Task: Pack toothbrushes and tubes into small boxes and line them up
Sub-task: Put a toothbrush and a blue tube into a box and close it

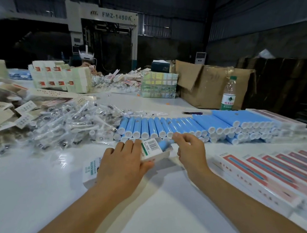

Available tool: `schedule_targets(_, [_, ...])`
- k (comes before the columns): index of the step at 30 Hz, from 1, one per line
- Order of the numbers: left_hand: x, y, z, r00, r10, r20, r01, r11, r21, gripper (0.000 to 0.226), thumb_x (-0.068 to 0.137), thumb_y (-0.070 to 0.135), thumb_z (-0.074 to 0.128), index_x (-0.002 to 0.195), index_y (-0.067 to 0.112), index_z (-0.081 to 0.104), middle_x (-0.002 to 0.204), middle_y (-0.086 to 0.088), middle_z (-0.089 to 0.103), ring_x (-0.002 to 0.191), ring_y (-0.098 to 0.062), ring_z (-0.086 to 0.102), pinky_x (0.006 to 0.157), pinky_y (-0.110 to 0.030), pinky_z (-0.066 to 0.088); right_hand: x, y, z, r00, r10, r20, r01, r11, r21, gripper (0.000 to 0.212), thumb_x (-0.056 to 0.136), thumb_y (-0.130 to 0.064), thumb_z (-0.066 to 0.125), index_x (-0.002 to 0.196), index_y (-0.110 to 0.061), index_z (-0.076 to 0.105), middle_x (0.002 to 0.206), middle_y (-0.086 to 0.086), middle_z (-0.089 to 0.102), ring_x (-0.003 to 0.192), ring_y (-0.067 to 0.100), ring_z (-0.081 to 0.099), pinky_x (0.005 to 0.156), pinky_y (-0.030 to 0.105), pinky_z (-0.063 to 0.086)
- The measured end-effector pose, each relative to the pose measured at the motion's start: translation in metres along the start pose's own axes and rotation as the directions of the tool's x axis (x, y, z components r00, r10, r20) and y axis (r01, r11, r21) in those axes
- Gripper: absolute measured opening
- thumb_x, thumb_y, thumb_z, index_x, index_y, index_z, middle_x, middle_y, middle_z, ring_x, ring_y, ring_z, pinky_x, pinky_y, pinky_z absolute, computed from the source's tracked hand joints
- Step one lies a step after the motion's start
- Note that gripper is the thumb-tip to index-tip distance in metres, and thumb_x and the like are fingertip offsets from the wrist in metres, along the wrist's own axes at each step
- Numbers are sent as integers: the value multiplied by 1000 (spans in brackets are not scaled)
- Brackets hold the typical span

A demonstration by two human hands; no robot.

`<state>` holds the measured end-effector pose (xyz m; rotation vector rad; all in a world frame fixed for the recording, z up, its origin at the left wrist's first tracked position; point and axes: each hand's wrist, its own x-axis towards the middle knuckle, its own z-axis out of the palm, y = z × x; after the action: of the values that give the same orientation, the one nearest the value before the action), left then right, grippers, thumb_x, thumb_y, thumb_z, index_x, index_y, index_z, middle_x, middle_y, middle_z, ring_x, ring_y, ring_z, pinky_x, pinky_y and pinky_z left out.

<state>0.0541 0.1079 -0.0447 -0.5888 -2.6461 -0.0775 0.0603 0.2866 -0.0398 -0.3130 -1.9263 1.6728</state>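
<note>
Holding small box (152,150), left hand (122,161); blue tube (165,144) apparently inside

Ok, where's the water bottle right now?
The water bottle stands upright at the far right of the table, just in front of the open cardboard carton and behind the stacked blue tubes.

The left hand (123,161) hides most of the small white cardboard box (154,151); its print blurs.

left grip (123,161): fingers curled, clasping | right grip (188,148): fingertips pinching | both forearms extended forward
</note>
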Motion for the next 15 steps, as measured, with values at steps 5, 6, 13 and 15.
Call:
schedule_targets(5, [-3,2,2,998,63,20,-63,998,-26,66,90,66,22,141,23,21,130,6,41,115,-17,38,91,-33,31,3,-3,-6,999,19,-35,-18,1000,18,32,94,-28,55,66,-17,67,63,-9,62,55,7,44,57,24,32])
schedule_targets(6, [-4,4,2,996,80,28,-80,996,-29,66,91,66,23,141,22,21,131,5,41,116,-18,38,92,-34,30,6,-5,-9,998,34,-56,-33,999,19,31,94,-25,55,67,-16,67,55,-12,59,54,7,43,55,24,32])
schedule_targets(13, [-7,17,3,979,190,79,-185,980,-67,65,92,62,36,137,15,30,128,-4,43,113,-26,38,91,-43,29,31,-29,10,954,-151,260,229,924,-305,25,89,-12,58,67,-8,66,56,-6,61,40,1,44,39,11,34])
schedule_targets(15, [-6,18,2,976,203,79,-197,977,-84,62,92,59,38,134,13,33,124,-7,45,110,-27,38,88,-44,28,36,-38,35,856,-138,498,403,781,-477,17,88,-14,61,74,-12,69,57,-15,61,44,-2,50,43,7,36])
